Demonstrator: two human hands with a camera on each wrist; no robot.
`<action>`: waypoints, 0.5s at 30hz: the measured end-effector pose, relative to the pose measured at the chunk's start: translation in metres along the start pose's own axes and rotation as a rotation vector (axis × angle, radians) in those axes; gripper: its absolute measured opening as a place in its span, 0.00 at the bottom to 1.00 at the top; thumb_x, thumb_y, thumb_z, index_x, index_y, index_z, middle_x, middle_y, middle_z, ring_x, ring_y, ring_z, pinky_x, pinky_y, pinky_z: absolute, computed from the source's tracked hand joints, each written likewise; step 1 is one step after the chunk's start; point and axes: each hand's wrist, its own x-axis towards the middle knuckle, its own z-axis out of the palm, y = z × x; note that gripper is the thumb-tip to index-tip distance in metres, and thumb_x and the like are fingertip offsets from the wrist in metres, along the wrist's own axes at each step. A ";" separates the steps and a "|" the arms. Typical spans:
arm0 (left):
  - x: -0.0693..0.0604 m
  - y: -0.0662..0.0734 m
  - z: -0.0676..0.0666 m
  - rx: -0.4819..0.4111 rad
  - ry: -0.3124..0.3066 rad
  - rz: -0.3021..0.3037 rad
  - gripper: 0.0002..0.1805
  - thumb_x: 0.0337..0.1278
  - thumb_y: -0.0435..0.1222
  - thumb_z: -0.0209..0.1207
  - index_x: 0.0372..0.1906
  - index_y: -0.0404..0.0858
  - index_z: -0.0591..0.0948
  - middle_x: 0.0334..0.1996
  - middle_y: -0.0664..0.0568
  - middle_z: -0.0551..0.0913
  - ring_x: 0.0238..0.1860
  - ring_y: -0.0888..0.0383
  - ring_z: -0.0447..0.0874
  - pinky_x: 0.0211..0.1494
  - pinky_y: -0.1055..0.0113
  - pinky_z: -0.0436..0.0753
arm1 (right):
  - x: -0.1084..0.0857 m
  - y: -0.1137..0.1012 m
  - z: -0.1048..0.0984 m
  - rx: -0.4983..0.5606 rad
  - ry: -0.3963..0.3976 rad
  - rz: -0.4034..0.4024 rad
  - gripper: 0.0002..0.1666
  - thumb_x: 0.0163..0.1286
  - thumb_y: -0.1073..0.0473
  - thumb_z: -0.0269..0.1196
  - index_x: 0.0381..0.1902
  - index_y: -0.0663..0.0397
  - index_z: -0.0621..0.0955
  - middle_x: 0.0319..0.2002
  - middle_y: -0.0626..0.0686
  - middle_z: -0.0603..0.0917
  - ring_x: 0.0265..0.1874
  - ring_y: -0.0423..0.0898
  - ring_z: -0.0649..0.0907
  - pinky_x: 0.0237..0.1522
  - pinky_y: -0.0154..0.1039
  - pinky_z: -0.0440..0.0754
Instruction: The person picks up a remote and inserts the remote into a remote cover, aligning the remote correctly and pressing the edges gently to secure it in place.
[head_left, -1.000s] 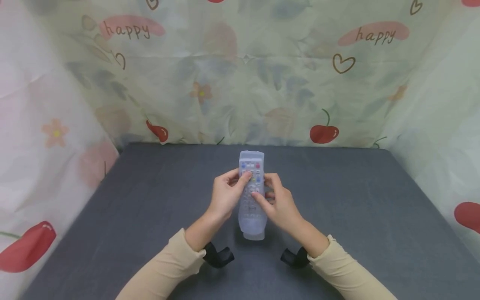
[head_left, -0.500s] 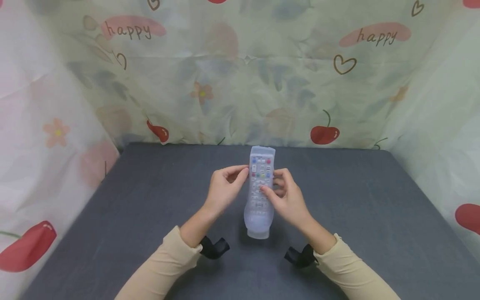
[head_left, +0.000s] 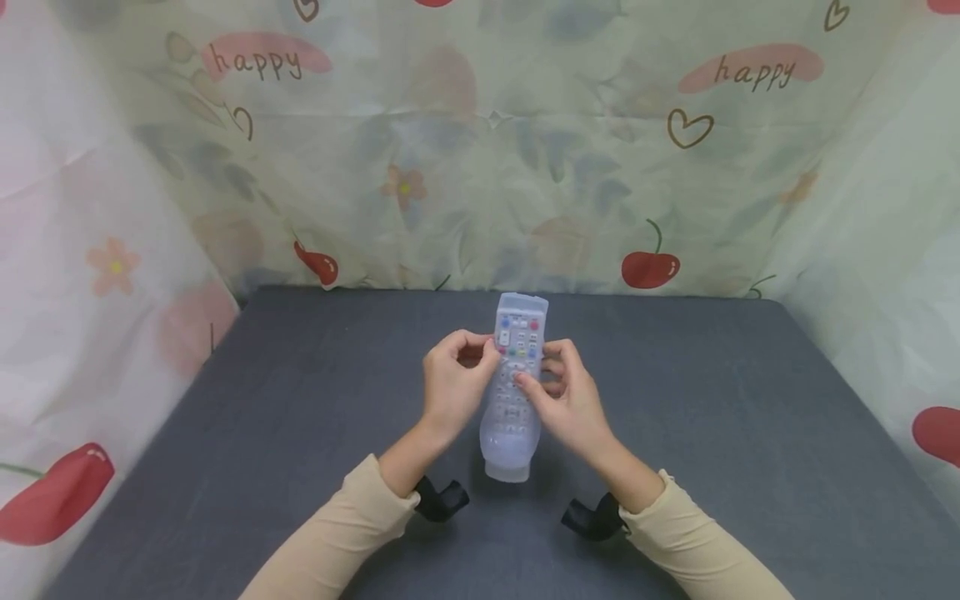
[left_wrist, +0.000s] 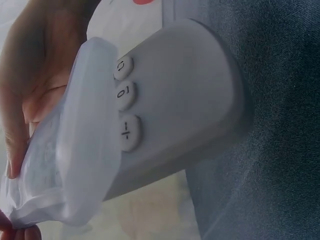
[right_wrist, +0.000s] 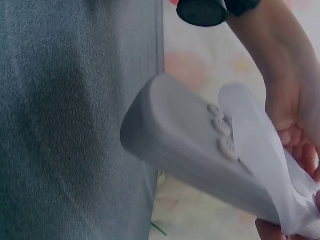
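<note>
A remote control (right_wrist: 180,122) sits inside a translucent silicone remote cover (head_left: 510,442). Its rounded grey lower end, with a row of buttons, sticks out of the cover's mouth in both wrist views. The cover (left_wrist: 90,135) stands loose and flared around that end. My left hand (head_left: 453,383) pinches the cover's left edge at mid-height between thumb and fingers. From the other side my right hand (head_left: 570,400) grips the covered remote, thumb on the button face and fingers behind the right edge. Both are held up off the table, lower end towards me.
A dark grey cloth-covered table (head_left: 300,400) lies below. Printed curtains (head_left: 480,167) with cherries and "happy" lettering enclose the back and sides. A black wrist mount (head_left: 442,500) hangs under the left sleeve, another mount (head_left: 592,518) under the right.
The left thumb has come off the button face and now pinches the cover's left edge. The remote and cover shifted right and up, then slightly back left, tilting a little.
</note>
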 end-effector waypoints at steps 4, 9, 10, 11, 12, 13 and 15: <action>0.001 0.002 0.001 0.026 0.006 -0.006 0.04 0.50 0.30 0.59 0.28 0.32 0.82 0.28 0.42 0.85 0.27 0.54 0.82 0.31 0.72 0.80 | -0.001 -0.002 0.003 0.036 0.018 -0.025 0.21 0.64 0.67 0.61 0.50 0.62 0.65 0.44 0.67 0.82 0.33 0.58 0.87 0.33 0.42 0.85; 0.001 0.005 0.002 0.044 -0.001 0.004 0.04 0.50 0.29 0.58 0.27 0.32 0.81 0.27 0.42 0.84 0.27 0.54 0.82 0.31 0.71 0.80 | -0.001 -0.003 0.005 0.089 0.054 -0.042 0.21 0.64 0.69 0.59 0.52 0.62 0.65 0.43 0.67 0.82 0.33 0.59 0.86 0.32 0.39 0.85; 0.001 0.005 0.002 0.048 -0.004 0.006 0.04 0.50 0.29 0.58 0.27 0.32 0.81 0.27 0.43 0.84 0.27 0.54 0.82 0.32 0.71 0.80 | -0.001 -0.004 0.005 0.093 0.060 -0.039 0.21 0.64 0.69 0.59 0.53 0.62 0.65 0.44 0.67 0.82 0.33 0.59 0.86 0.32 0.40 0.85; 0.001 0.005 0.002 0.051 -0.009 0.007 0.04 0.50 0.29 0.58 0.27 0.32 0.81 0.27 0.43 0.84 0.27 0.54 0.81 0.32 0.72 0.79 | -0.001 -0.004 0.005 0.097 0.066 -0.034 0.21 0.64 0.69 0.59 0.53 0.62 0.65 0.44 0.67 0.82 0.33 0.59 0.86 0.33 0.40 0.85; 0.001 0.005 0.002 0.053 -0.014 0.008 0.04 0.51 0.29 0.57 0.27 0.32 0.81 0.27 0.43 0.84 0.27 0.55 0.81 0.32 0.72 0.79 | -0.001 -0.005 0.005 0.099 0.070 -0.027 0.22 0.64 0.69 0.59 0.53 0.61 0.65 0.45 0.67 0.82 0.34 0.59 0.86 0.33 0.40 0.85; 0.001 0.005 0.002 0.055 -0.019 0.007 0.04 0.51 0.29 0.57 0.27 0.32 0.81 0.28 0.43 0.83 0.27 0.55 0.81 0.32 0.72 0.78 | -0.001 -0.005 0.005 0.097 0.074 -0.022 0.22 0.64 0.69 0.59 0.54 0.61 0.65 0.45 0.67 0.82 0.34 0.59 0.86 0.34 0.41 0.85; 0.001 0.005 0.001 0.056 -0.026 0.006 0.04 0.51 0.29 0.57 0.27 0.32 0.81 0.28 0.43 0.83 0.27 0.55 0.80 0.32 0.72 0.78 | 0.000 -0.006 0.005 0.091 0.077 -0.006 0.22 0.64 0.69 0.59 0.54 0.61 0.65 0.46 0.67 0.81 0.34 0.59 0.86 0.35 0.43 0.85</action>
